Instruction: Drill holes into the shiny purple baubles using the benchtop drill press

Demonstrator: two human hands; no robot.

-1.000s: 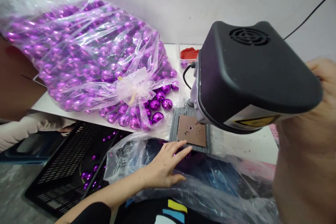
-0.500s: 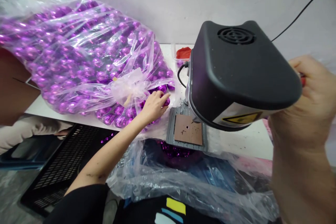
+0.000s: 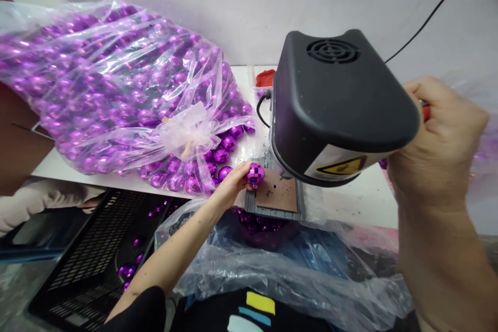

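Between the fingers of my left hand [image 3: 236,181] is a shiny purple mirrored ball [image 3: 255,174], held over the left edge of a grey slotted machine base [image 3: 251,202]. A brown square plate [image 3: 277,196] with a small hole lies on that base. Above it stands a black machine head [image 3: 346,93] with a round vent and a yellow warning label. My right hand [image 3: 439,129] is wrapped round a handle at the machine's right side; only a bit of red [image 3: 426,112] shows. Loose purple balls [image 3: 221,155] spill beside a large clear bag [image 3: 136,93] full of them.
A clear tub with red material [image 3: 265,78] stands behind the machine on the white table [image 3: 350,207]. Below left is a black crate [image 3: 85,249] with some purple balls. Clear plastic sheeting [image 3: 272,270] covers my lap. Another person's leg [image 3: 42,199] is at the left.
My left hand has picked a purple ball out of the loose ones and moved right and down to the base's edge. My right hand stays at the handle; the view has shifted slightly.
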